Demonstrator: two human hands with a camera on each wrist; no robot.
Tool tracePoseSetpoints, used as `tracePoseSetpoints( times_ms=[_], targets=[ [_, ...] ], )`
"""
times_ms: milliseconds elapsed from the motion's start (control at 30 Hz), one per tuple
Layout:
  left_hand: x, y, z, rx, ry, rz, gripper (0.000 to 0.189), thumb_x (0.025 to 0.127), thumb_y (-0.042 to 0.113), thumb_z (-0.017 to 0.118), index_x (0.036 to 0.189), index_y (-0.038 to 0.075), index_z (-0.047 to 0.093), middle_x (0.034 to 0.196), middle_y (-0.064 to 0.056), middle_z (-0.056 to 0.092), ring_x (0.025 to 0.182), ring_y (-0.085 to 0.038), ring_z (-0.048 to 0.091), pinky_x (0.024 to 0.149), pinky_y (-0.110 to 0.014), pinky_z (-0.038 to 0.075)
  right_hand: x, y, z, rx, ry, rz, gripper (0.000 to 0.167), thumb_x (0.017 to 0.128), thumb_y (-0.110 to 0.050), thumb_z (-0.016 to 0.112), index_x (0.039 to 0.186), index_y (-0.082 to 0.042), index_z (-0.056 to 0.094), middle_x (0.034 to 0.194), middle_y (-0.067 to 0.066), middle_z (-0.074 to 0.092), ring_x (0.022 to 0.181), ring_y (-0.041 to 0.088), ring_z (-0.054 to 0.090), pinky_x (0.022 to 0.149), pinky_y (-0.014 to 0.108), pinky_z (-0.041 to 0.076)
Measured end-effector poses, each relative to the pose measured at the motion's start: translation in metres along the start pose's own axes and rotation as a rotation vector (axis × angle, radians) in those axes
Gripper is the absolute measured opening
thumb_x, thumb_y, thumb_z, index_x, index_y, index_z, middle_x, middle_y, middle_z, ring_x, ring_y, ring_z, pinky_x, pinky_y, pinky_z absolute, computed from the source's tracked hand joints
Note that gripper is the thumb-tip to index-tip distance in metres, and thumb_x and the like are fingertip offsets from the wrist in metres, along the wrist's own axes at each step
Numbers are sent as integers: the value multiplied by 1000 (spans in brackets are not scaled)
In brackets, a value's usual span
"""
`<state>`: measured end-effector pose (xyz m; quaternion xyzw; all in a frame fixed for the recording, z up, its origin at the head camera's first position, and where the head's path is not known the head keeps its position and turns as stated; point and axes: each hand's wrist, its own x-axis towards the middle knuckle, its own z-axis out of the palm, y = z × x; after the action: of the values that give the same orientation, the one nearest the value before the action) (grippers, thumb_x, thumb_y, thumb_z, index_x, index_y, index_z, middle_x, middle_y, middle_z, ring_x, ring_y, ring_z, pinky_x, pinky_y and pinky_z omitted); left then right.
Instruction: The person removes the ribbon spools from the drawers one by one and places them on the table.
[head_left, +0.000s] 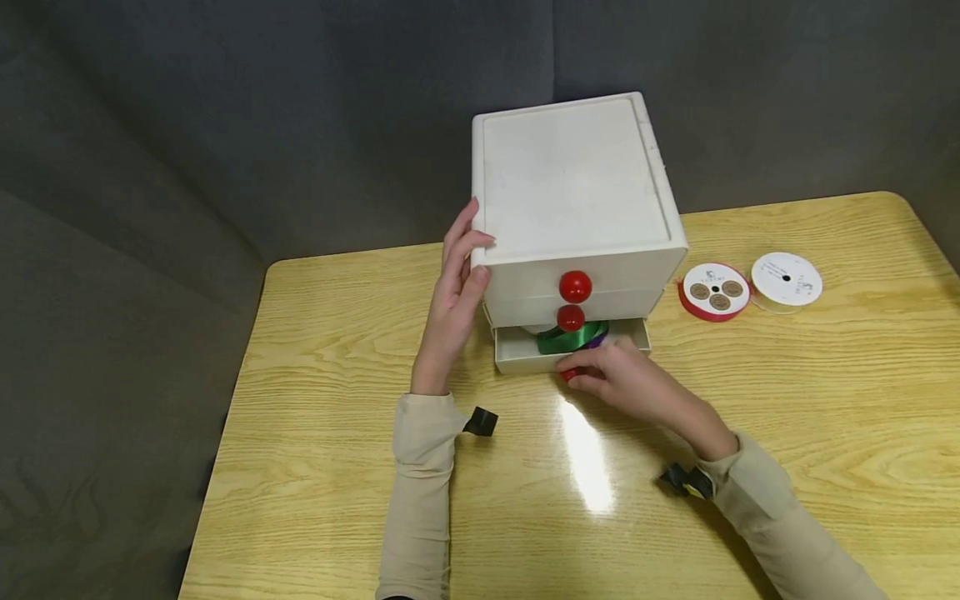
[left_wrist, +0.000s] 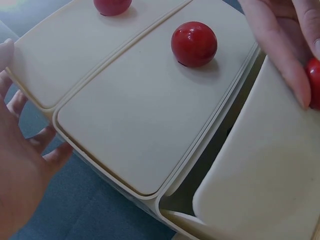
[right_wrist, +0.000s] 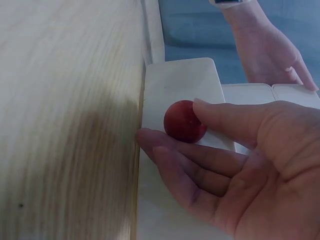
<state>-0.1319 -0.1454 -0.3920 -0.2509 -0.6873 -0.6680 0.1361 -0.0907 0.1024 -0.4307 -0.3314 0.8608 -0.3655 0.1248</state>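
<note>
Probably light, the rigid drawer (head_left: 523,365) suits the right hand (head_left: 622,377) pinching its knob (right_wrist: 181,121), left hand (head_left: 453,296) resting unclenched on the cabinet (head_left: 572,183).

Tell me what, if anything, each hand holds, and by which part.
The right hand holds the bottom drawer by its red knob. The left hand only rests against the cabinet's left edge.

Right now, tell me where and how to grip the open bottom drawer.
Likely best by the round red knob, coming from the front: it juts out mid-face on the bottom drawer, so it can be pinched from both sides, as the right hand does.
</note>
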Motion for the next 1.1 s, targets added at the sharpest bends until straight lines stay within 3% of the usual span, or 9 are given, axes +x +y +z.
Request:
tracePoseSetpoints(
  times_ms=[133, 267, 500, 667, 900, 1100],
  targets=[
    [0, 1, 0, 9, 4, -14, 51, 108, 44, 51, 128, -2, 47, 169, -13, 20, 156, -19, 18, 125, -41, 22, -4, -2, 2, 10, -8, -7, 19, 94, -1, 74, 112, 0, 77, 104, 12, 78, 85, 13, 67, 72, 31, 58],
    [-1, 2, -1, 15, 10, -20, 53, 108, 46, 51, 128, -2, 47, 169, -12, 20, 156, -19, 18, 125, -41, 21, -6, -4, 4, 7, -20, -12, 20, 94, -1, 73, 113, 0, 77, 102, 11, 78, 79, 8, 65, 70, 28, 57],
    [-1, 0, -2, 16, 13, -17, 47, 109, 40, 50, 128, -3, 47, 169, -14, 20, 156, -21, 18, 125, -43, 22, -9, -10, 5, -42, -31, -7, 19, 94, -2, 73, 112, -1, 77, 102, 9, 78, 86, 14, 72, 76, 35, 60],
    [-1, 1, -1, 15, 14, -24, 40, 109, 33, 50, 127, -3, 48, 169, -12, 20, 156, -20, 18, 124, -42, 23, -12, -16, 5, -118, -7, -52, 16, 91, -1, 76, 107, -4, 79, 99, 6, 78, 88, 21, 74, 78, 40, 61],
    [0, 1, 1, 9, 15, -27, 29, 106, 17, 47, 127, -3, 48, 169, -13, 20, 156, -20, 18, 125, -42, 23, -15, -20, 7, -159, 0, -50, 16, 89, -1, 78, 105, -6, 79, 95, 4, 78, 84, 22, 75, 75, 39, 61],
    [0, 0, 1, 15, 20, -30, 29, 106, 17, 47, 126, -3, 48, 169, -13, 21, 156, -20, 19, 125, -42, 23, -17, -21, 9, -169, -1, -65, 17, 88, -2, 79, 104, -7, 79, 93, 3, 78, 81, 21, 75, 73, 36, 61]
  ],
)
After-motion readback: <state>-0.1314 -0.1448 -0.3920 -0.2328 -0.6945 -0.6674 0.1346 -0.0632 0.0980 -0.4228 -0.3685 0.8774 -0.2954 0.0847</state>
